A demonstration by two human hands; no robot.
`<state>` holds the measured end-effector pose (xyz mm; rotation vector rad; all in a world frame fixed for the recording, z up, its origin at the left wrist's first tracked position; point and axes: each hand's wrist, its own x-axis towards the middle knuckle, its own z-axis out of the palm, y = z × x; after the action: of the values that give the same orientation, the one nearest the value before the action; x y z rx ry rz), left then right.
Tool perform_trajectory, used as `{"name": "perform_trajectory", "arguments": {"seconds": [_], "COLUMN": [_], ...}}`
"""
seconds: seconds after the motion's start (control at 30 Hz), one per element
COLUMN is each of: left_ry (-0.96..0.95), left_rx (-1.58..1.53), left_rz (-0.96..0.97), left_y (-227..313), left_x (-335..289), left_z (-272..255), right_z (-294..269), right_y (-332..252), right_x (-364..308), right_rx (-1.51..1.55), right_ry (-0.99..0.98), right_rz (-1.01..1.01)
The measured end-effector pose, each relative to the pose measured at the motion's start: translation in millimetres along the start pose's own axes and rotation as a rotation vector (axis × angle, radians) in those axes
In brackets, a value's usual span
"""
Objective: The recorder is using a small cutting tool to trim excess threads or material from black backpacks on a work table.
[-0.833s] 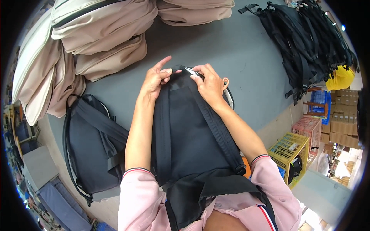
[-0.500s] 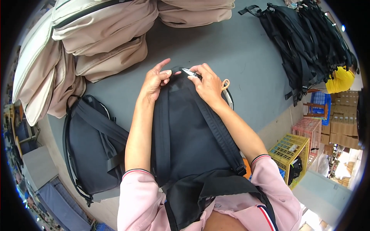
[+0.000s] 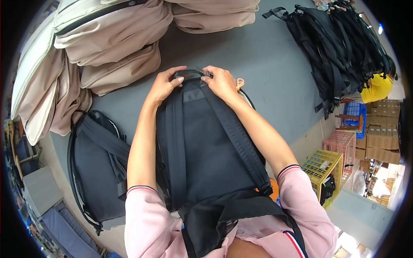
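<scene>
Pinched between thumb and fingers of the left hand was the left end of a black top handle; the thumb lay on the near side, the fingers over the far side. The right hand was closed at the handle's other end, around a small dark item (mostly hidden, kind not determined). Whether the handle was also gripped there could not be told. An orange loop was noted just beside that hand.

The handle belonged to a black backpack, laid with its strap side up on a grey table, top end away from the body, lower end near the wearer's front. Two flat shoulder straps were seen running down it.

Handling, as judged: fairly light, soft and pliable, not fragile; the smooth fabric might slip a little. The top handle was considered the surest hold, with the strap roots as second choice; the loose panel was thought likely to sag if taken alone.

Further out, a second black backpack was observed to the left, beige bags were piled beyond it, and black packs were heaped at far right, with a yellow crate below.
</scene>
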<state>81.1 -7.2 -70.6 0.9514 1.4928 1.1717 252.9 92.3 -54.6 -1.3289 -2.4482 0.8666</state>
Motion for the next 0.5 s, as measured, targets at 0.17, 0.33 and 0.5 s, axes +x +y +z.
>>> {"name": "perform_trajectory", "arguments": {"seconds": [0.17,0.33,0.5], "left_ry": [0.039,0.005,0.012], "left_rx": [0.033,-0.191,-0.26], "left_rz": [-0.06,-0.15,-0.258], "left_y": [-12,-18,-18], "left_x": [24,38,40], "left_z": [0,8,8], "right_z": [18,24,14], "right_y": [12,30,24], "right_x": [14,18,12], "right_rx": [0.118,0.469,0.706], "right_ry": [-0.091,-0.222,-0.375], "right_rz": [0.072,0.151,0.217]}}
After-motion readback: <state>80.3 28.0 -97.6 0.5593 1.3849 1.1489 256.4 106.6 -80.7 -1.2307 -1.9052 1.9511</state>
